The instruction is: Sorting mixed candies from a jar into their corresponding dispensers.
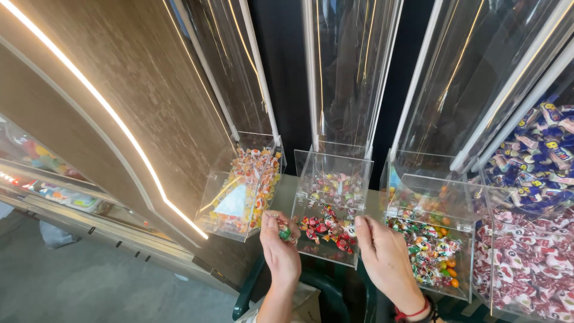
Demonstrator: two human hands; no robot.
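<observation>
My left hand is closed around a few wrapped candies, green and red, just in front of the left corner of the middle clear bin. My right hand hovers at the front right of that bin, fingers loosely curled, thumb and fingertips close together; I cannot tell if it holds a candy. The middle bin holds red, pink and green wrapped candies. A red cord bracelet circles my right wrist.
A left bin holds orange-and-white candies and a white scoop. A right bin holds mixed green and orange sweets. Farther right are pink-and-white and blue wrapped candies. Tall clear chutes rise above. A dark green basket sits below my hands.
</observation>
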